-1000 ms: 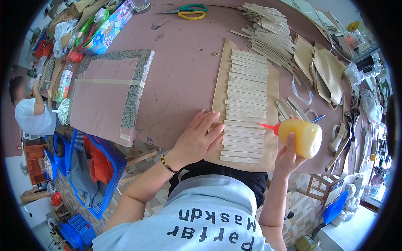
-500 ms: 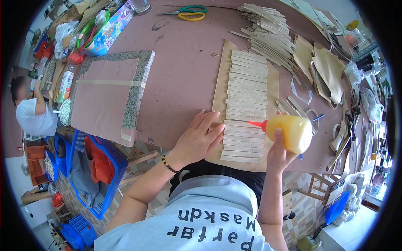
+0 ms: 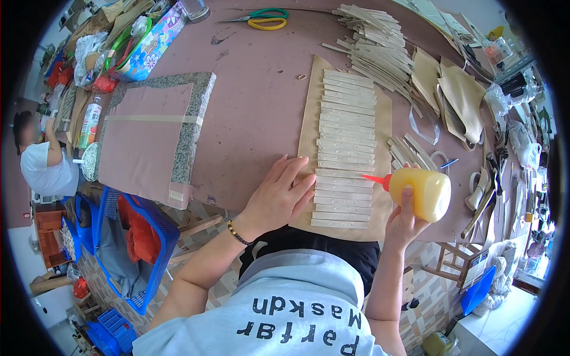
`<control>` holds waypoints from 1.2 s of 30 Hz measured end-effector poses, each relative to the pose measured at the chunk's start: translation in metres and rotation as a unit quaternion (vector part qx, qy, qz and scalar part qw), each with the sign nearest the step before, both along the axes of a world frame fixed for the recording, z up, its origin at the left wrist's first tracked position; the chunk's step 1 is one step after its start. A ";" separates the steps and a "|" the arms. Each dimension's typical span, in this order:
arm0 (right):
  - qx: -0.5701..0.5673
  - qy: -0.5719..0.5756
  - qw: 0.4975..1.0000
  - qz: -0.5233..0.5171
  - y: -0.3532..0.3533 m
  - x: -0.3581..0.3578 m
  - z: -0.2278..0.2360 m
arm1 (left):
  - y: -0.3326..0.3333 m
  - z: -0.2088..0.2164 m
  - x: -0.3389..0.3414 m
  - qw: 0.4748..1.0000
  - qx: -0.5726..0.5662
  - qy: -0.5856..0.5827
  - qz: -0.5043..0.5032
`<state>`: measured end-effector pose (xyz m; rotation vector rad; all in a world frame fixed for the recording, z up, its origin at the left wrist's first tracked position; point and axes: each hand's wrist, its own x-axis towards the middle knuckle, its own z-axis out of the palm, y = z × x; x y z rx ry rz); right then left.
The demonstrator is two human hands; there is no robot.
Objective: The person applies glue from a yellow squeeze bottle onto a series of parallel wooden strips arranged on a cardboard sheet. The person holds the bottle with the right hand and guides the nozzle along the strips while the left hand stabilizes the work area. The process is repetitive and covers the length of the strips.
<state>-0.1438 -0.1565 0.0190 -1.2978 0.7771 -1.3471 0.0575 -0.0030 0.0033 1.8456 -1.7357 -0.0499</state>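
Observation:
My right hand (image 3: 405, 224) is closed around a glue bottle (image 3: 423, 193), a soft squeeze bottle with yellow contents. It is tipped over, its red nozzle pointing left near the right end of one strip. Pale narrow strips (image 3: 347, 128) lie in a column, side by side, on a brown sheet (image 3: 383, 113). Small clear drops show on several of them. At the column's left edge rests my left hand (image 3: 279, 193), fingers stretched out and apart, fingertips by the strip ends, with nothing held.
Loose strips (image 3: 380, 44) are piled at the back right, beside brown folded pieces (image 3: 457, 101). Scissors (image 3: 267, 19) lie at the far edge. On the left are a stone slab (image 3: 199, 110) bearing a pinkish sheet, a blue crate (image 3: 157, 255) and a seated person (image 3: 47, 163).
My right hand has moved the glue bottle to the right, so its nozzle has slid along toward the strip's right end. My left hand stays in place.

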 end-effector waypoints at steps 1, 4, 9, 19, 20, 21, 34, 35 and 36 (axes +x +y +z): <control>-0.003 0.002 1.000 0.005 0.002 0.003 0.000 | 0.000 0.000 0.000 1.000 0.000 -0.001 0.002; -0.014 0.003 1.000 0.022 0.010 0.016 -0.003 | 0.000 -0.002 0.001 1.000 -0.004 -0.005 0.002; 0.001 -0.009 0.998 0.067 0.025 0.037 0.000 | 0.000 -0.001 0.000 1.000 -0.004 0.003 0.004; -0.016 0.043 0.998 0.043 0.015 0.024 -0.001 | 0.000 -0.001 0.000 1.000 -0.007 -0.001 0.007; -0.011 0.034 0.998 0.048 0.017 0.028 -0.001 | 0.000 -0.001 0.000 1.000 -0.006 0.003 0.007; -0.006 0.025 0.998 0.053 0.020 0.034 0.000 | 0.000 -0.001 0.000 1.000 -0.005 0.007 0.007; -0.007 0.025 1.000 0.013 0.010 0.018 0.003 | 0.001 -0.002 0.001 1.000 0.001 -0.001 0.002; -0.004 0.020 1.000 -0.001 0.008 0.013 0.004 | 0.001 -0.001 0.001 1.000 0.000 -0.002 0.001; 0.005 0.000 1.000 -0.007 0.006 0.008 0.003 | 0.001 0.000 0.000 1.000 -0.001 -0.003 0.000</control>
